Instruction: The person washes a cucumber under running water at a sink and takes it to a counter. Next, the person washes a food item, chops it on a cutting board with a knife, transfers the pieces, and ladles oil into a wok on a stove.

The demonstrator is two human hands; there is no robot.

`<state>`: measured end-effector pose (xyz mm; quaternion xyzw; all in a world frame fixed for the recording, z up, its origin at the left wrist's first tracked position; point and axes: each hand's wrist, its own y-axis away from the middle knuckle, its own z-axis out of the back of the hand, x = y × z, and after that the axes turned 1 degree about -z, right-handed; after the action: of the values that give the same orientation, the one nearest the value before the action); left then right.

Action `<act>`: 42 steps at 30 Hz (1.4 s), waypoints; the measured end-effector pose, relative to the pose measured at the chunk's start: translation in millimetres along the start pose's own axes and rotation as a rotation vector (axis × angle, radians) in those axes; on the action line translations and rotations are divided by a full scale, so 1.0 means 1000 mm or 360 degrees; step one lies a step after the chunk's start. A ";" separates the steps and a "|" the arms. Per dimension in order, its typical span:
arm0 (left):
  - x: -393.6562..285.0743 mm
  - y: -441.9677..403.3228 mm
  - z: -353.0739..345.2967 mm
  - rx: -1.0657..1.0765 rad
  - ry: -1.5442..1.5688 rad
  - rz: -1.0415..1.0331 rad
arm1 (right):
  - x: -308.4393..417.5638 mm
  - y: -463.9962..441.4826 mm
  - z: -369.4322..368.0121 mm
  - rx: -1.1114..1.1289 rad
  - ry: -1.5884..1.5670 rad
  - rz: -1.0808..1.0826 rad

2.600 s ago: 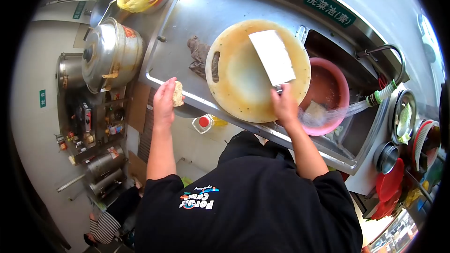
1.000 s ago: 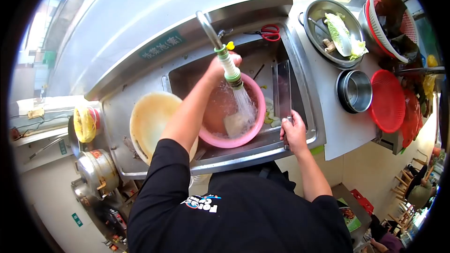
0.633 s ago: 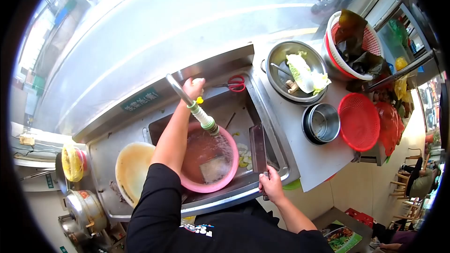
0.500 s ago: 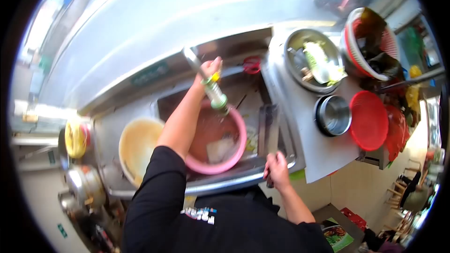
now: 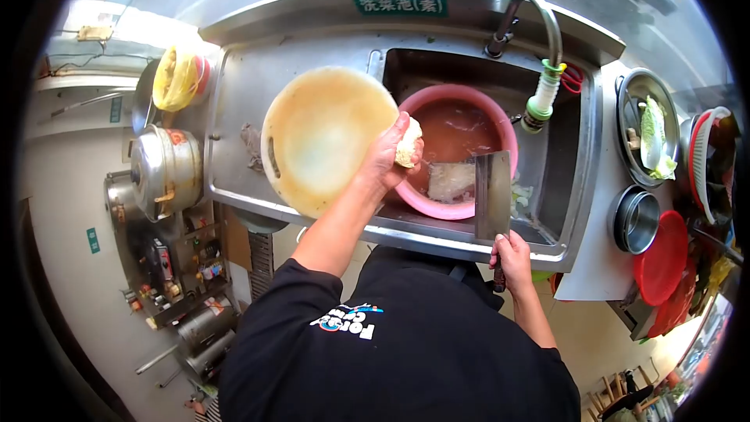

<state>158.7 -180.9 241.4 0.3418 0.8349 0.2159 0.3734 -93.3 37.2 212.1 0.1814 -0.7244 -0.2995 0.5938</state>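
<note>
The left hand grips a pale yellowish lump beside the pink basin; the right hand holds a cleaver upright over the basin's right rim.

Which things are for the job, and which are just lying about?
Probably for the job:
- cleaver, in the right hand
- pale lump, in the left hand
- round cutting board
- pink basin

Seemingly just lying about:
- Chinese cabbage
- red basket
- lidded pot
</note>
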 end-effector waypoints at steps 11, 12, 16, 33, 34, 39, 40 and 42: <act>-0.008 0.001 0.015 0.0126 -0.0054 -0.0162 | 0.015 0.002 -0.051 -0.0061 0.0009 0.0114; -0.007 -0.003 0.015 0.0137 -0.0054 -0.0150 | 0.016 0.001 -0.053 -0.0077 0.0008 0.0114; -0.018 -0.004 0.028 0.0175 -0.0136 -0.0023 | 0.017 -0.004 -0.068 -0.0045 -0.0059 0.0189; -0.011 0.062 0.134 -0.0712 -0.1616 -0.0897 | 0.061 -0.021 -0.135 0.0357 0.0547 0.0336; -0.010 0.065 0.136 -0.0932 -0.2030 -0.0959 | 0.063 -0.023 -0.141 0.0389 0.0692 0.0395; 0.006 0.063 0.172 -0.1055 -0.1734 -0.0886 | 0.059 -0.030 -0.164 0.0383 0.1126 0.0624; 0.009 0.065 0.171 -0.0966 -0.1548 -0.0813 | 0.061 -0.029 -0.169 0.0383 0.1133 0.0622; 0.013 0.064 0.169 -0.0876 -0.1354 -0.0738 | 0.065 -0.030 -0.175 0.0376 0.1397 0.0787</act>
<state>308.9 -110.8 168.8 0.0961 0.5765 0.1812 0.7909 58.9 -63.8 261.3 0.1790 -0.4571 0.0380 0.8704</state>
